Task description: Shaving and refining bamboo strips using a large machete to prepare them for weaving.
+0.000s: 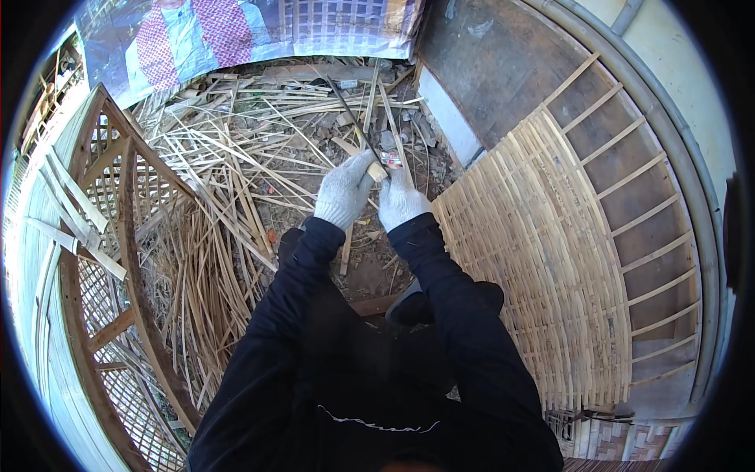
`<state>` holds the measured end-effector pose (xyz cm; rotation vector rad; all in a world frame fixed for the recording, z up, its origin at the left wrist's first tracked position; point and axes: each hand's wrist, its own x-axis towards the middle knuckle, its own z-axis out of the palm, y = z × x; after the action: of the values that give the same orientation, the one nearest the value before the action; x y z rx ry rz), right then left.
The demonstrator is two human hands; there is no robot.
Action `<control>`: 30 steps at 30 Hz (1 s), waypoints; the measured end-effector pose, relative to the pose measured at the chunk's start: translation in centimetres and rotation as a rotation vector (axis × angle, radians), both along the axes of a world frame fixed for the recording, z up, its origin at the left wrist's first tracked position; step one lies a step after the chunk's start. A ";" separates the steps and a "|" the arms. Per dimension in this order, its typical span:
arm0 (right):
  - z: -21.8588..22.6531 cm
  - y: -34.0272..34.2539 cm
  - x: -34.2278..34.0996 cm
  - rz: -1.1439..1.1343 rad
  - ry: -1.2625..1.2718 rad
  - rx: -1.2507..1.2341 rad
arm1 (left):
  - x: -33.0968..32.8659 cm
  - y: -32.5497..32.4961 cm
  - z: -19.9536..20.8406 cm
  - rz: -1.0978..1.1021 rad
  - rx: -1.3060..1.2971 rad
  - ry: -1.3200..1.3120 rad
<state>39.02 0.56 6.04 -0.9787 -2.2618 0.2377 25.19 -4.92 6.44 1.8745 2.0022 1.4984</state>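
Observation:
Both my hands wear white knit gloves and meet in front of me, above the littered ground. My left hand (344,191) is closed around a short pale wooden piece (378,171), whose blunt end juts toward the other hand. From there a long, thin dark blade-like rod (350,112) slants away to the upper left. Beside it my right hand (403,202) is closed too, its fingertips close to the wooden piece; what lies inside its grip is hidden. A pale bamboo strip (391,118) reaches away beyond the right hand.
Split bamboo strips (208,291) lie heaped at left, with more scattered ahead. A large woven bamboo panel (543,259) leans at right against a brown board (487,63). A wooden lattice frame (130,267) stands at left. A printed banner (314,27) hangs at the back.

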 end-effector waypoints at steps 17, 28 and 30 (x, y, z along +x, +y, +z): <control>-7.6 0.7 -3.7 0.458 0.266 -0.346 | 0.3 -3.6 -2.0 -0.014 0.354 0.109; -17.9 8.1 -9.9 -0.026 -0.228 -0.665 | -0.9 -4.4 -1.7 -0.238 0.219 0.094; -24.9 12.1 -9.8 -0.042 -0.221 -0.575 | 0.0 -4.2 -4.0 -0.322 0.156 0.110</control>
<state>29.24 12.71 -18.87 -1.3960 -2.4187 0.8308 25.20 -9.15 2.42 2.2536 1.5572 1.5252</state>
